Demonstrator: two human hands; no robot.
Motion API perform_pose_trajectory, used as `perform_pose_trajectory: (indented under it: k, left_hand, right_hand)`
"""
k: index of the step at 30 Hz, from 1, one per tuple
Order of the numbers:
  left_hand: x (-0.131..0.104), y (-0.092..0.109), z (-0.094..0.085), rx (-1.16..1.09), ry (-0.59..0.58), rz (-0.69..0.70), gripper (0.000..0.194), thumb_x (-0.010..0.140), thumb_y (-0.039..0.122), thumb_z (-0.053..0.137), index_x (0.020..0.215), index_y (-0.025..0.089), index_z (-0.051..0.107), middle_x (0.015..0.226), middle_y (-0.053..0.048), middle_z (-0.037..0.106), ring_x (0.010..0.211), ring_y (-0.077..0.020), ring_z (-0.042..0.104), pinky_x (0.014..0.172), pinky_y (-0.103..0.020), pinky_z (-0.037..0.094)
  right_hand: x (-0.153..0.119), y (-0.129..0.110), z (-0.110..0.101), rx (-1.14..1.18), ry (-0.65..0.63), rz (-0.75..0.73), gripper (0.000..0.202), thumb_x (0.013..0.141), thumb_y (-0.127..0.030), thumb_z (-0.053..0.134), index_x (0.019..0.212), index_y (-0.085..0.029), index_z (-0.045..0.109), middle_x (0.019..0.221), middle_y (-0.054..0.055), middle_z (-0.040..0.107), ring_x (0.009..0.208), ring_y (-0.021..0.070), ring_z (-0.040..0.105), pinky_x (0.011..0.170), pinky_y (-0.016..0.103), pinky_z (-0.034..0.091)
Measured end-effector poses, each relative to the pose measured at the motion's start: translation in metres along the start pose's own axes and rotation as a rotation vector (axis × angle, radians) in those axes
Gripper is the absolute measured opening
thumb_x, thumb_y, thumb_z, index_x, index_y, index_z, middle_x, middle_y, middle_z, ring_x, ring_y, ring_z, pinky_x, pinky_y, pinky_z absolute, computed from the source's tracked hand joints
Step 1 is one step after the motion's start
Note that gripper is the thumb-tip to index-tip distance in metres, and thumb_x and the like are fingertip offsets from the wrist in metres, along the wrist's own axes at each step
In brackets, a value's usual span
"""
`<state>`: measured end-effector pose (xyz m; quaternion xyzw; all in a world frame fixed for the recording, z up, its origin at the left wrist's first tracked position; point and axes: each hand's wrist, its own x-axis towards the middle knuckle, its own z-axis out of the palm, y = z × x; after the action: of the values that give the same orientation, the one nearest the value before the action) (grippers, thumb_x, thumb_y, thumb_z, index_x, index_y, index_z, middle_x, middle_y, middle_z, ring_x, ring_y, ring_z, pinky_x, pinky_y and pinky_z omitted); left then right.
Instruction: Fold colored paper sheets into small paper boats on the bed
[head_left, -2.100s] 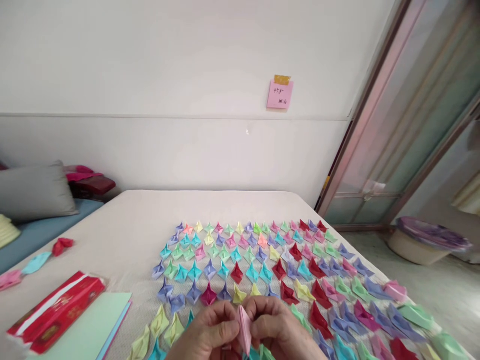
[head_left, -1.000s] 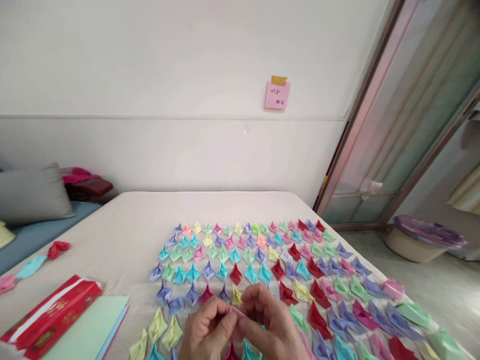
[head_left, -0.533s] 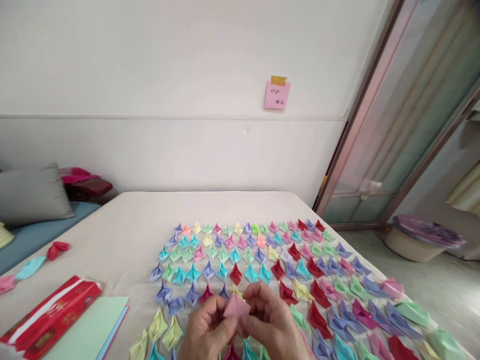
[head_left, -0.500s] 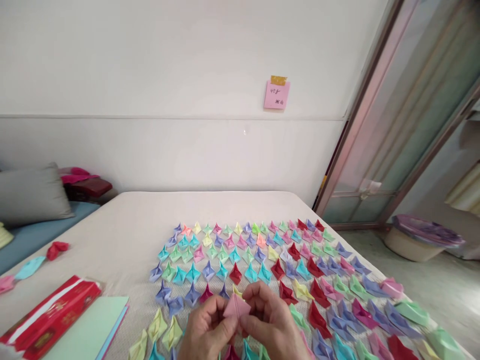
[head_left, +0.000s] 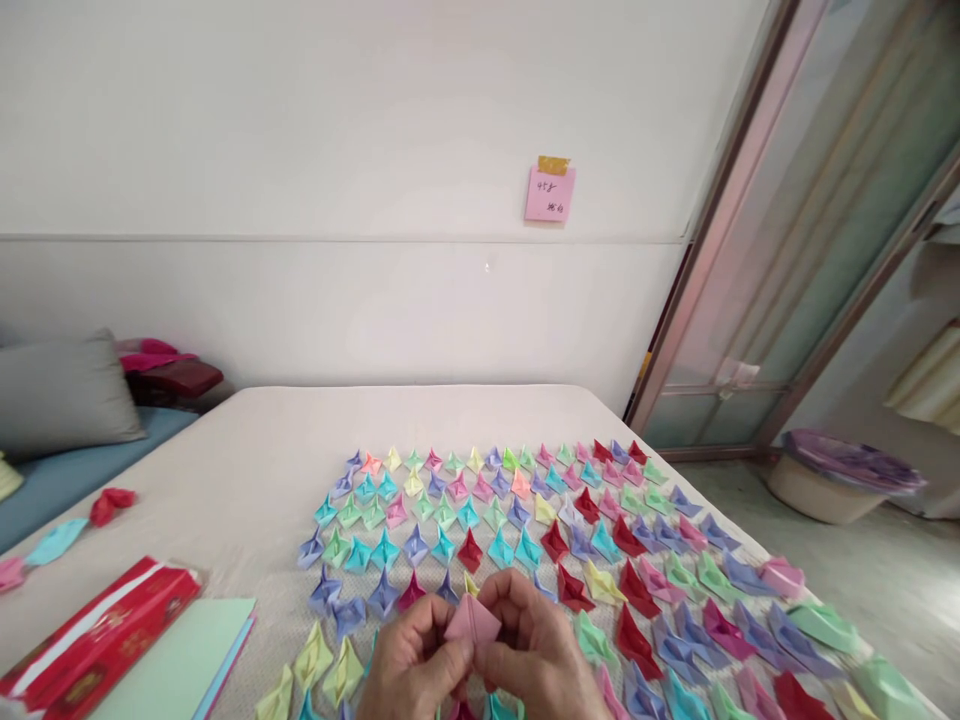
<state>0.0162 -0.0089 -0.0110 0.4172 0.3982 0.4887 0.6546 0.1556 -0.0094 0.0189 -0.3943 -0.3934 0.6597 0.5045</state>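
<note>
A small folded piece of pink paper (head_left: 472, 620), pointed at the top with a crease down its middle, is held between both hands. My left hand (head_left: 420, 660) pinches its lower left side between thumb and fingers. On the right side, my right hand (head_left: 532, 650) grips it the same way, thumb in front and fingers curled behind. Both thumbs meet near the paper's lower edge. Around and beneath the hands lie rows of small folded paper boats, among them a dark red boat (head_left: 574, 587) and a yellow boat (head_left: 313, 655).
The boats stand on a pale cloth-covered table (head_left: 247, 450). At the left lie a red packet (head_left: 97, 640), a stack of coloured paper (head_left: 180, 650) and a few loose paper pieces (head_left: 56, 541). A lined bin (head_left: 840, 490) stands on the floor at right.
Both hands stay on the pink paper, with the right hand's fingers shifted slightly lower and closer in. The whole view has moved a little.
</note>
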Motion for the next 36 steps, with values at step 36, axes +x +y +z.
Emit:
perform_pose_trajectory:
  k: [36]
  left_hand:
    - [-0.005,0.010,-0.002,0.130,0.050,0.146,0.024,0.075,0.040,0.077,0.073,0.018,0.067,0.065,0.002,0.058,0.062,-0.0125,0.049,0.059,-0.020,0.038]
  right_hand:
    - [-0.001,0.002,-0.005,-0.124,-0.097,-0.116,0.025,0.072,-0.031,0.078,0.068,-0.020,0.055,0.061,-0.008,0.048,0.055,0.0087,0.039,0.052,0.023,0.028]
